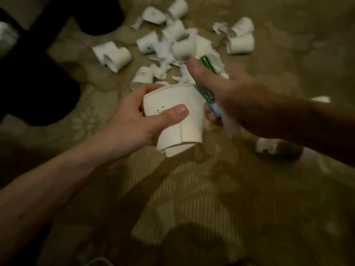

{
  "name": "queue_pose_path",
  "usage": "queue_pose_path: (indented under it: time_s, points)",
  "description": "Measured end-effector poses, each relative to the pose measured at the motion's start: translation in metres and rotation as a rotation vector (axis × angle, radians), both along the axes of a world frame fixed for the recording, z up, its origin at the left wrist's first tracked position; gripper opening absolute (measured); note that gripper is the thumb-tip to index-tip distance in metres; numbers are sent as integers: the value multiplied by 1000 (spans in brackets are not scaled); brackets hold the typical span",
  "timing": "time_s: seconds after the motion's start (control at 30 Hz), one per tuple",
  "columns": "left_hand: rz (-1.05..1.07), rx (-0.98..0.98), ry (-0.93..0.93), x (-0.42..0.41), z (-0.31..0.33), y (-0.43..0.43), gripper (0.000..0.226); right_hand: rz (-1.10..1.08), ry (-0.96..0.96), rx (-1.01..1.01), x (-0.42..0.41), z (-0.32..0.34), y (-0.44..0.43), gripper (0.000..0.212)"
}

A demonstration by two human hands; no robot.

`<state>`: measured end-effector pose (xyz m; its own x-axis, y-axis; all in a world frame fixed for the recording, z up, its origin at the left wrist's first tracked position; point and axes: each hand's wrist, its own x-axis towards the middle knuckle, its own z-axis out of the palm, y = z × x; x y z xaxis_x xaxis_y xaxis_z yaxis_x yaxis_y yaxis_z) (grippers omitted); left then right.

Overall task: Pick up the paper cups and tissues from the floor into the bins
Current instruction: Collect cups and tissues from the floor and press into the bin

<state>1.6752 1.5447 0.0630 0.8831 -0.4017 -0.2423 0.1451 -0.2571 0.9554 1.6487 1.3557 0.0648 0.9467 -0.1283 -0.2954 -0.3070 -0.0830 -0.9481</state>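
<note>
Carpet [192,189] strewn with loose cups [241,43] and tissue [163,68]. Left hand [132,120] wraps the nested cups [178,121] round the sidewall: light, crushable, easy does it; right hand [226,89], blurred, clutches a green packet [206,63].

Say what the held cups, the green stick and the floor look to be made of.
Cups: matte white paper, going by the lapped side seam and the thin nested edges at the base.
Green stick: glossy, probably plastic or a foil wrap. It shows a sheen, but blur leaves it open.
Floor: tan carpet, likely a woven textile, with ribbed stripes and a faint flower pattern.
</note>
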Motion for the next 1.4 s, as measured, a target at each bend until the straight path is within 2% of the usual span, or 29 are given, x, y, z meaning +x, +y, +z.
queue_pose_path:
  time_s: [0.07, 0.1, 0.2, 0.23, 0.27, 0.4, 0.57, 0.63, 0.73, 0.8, 0.87, 1.0, 1.1, 1.13, 1.2, 1.23, 1.33, 1.4]
  points:
    - [95, -5, -76, 20, 19, 15, 65, 56, -64, -28, 36, 22, 20, 69]
    - [164, -9, -123, 33, 30, 27, 65, 91, -103, -34, 57, 33, 35, 71]
    - [370, -23, -211, 66, 53, 62, 67, 120, -215, -11, 114, 51, 82, 51]
    - [433, -27, -237, 75, 57, 75, 66, 118, -238, 4, 132, 52, 100, 52]
    - [493, -29, -261, 84, 60, 88, 64, 109, -254, 23, 148, 50, 118, 52]
    - [674, 33, -342, 111, 60, 129, 50, 47, -329, 160, 192, 28, 181, 24]
    - [857, 128, -510, 165, 66, 172, 47, 16, -297, 336, 250, 45, 250, 43]
    - [917, 163, -598, 191, 74, 192, 46, -5, -337, 453, 271, 52, 277, 35]
    - [1005, 176, -606, 224, 71, 217, 46, -21, -460, 485, 300, 51, 311, 20]
    - [1044, 187, -591, 240, 58, 230, 43, -50, -526, 404, 317, 41, 330, 14]
    - [1073, 248, -587, 253, 46, 243, 38, -39, -567, 301, 329, 29, 349, 16]
    - [979, 384, -595, 269, 27, 265, 33, 85, -567, 26, 341, 1, 375, 22]
    - [967, 459, -498, 271, 13, 284, 27, 263, -581, -640, 334, -14, 388, 63]
    - [964, 503, -485, 272, 9, 286, 26, 309, -573, -792, 331, -17, 389, 80]
    - [929, 589, -494, 276, 5, 287, 30, 367, -556, -892, 329, -20, 384, 98]
    - [908, 620, -491, 277, 5, 286, 33, 397, -540, -901, 330, -21, 378, 95]
    - [792, 749, -494, 275, 7, 295, 38, 517, -472, -881, 337, -20, 359, 55]
    - [699, 821, -488, 273, 10, 301, 40, 530, -480, -809, 338, -24, 346, 42]
